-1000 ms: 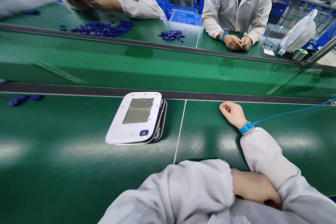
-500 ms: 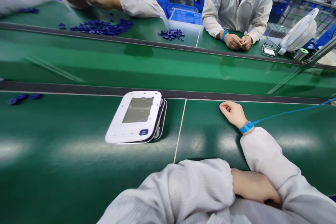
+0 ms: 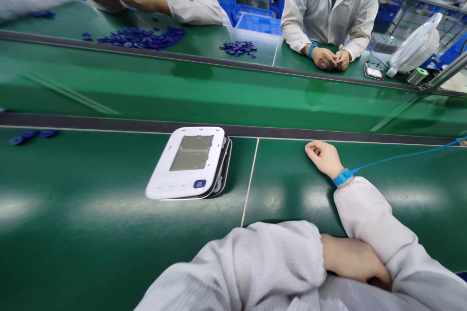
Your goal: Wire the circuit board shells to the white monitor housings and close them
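Observation:
My right hand (image 3: 323,158) rests on the green tabletop near its far edge, fingers curled loosely inward, and nothing shows in it. Around that wrist is a blue strap (image 3: 343,177) with a thin blue cord leading off to the right. My left arm lies across in front of me. My left hand (image 3: 355,258) is tucked against the right sleeve, its fingers hidden. Left of both hands sits a small stack of white device housings (image 3: 158,180); the top one has a grey screen and a dark blue button. Neither hand touches the stack.
Small dark blue parts (image 3: 32,136) lie at the far left of my table. Past the dark ledge (image 3: 277,132) runs a green channel (image 3: 233,92). Across it, two co-workers sit near blue part piles (image 3: 142,38), a white fan (image 3: 419,43) and an opened housing (image 3: 374,70).

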Action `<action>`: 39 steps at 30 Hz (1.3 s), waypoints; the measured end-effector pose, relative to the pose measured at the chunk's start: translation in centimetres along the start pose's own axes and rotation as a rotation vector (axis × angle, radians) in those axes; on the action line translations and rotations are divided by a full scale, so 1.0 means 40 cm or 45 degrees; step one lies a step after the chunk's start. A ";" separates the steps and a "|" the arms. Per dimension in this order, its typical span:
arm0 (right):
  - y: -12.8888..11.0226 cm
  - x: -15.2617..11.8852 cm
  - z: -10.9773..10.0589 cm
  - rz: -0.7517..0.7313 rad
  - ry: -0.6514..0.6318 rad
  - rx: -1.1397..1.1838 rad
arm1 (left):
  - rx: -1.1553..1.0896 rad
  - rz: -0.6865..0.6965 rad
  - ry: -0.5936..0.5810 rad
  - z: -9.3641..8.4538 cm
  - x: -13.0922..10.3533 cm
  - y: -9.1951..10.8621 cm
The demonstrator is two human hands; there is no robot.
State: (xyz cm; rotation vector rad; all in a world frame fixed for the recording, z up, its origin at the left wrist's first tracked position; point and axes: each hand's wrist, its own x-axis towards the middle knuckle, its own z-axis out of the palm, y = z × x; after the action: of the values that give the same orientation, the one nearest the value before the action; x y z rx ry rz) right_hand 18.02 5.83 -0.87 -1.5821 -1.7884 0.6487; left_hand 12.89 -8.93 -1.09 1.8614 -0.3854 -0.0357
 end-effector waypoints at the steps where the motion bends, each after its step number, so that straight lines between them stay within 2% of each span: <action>1: 0.000 0.000 0.000 0.000 0.000 0.000 | -0.002 0.003 -0.005 0.001 0.000 -0.002; 39: -0.002 0.000 0.001 0.025 -0.006 -0.005 | 0.008 0.004 -0.012 -0.002 0.000 -0.003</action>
State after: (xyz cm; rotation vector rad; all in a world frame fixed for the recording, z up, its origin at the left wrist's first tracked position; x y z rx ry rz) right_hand 17.96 5.82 -0.84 -1.6039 -1.7801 0.6593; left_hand 12.94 -8.83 -1.18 1.8673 -0.3950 -0.0413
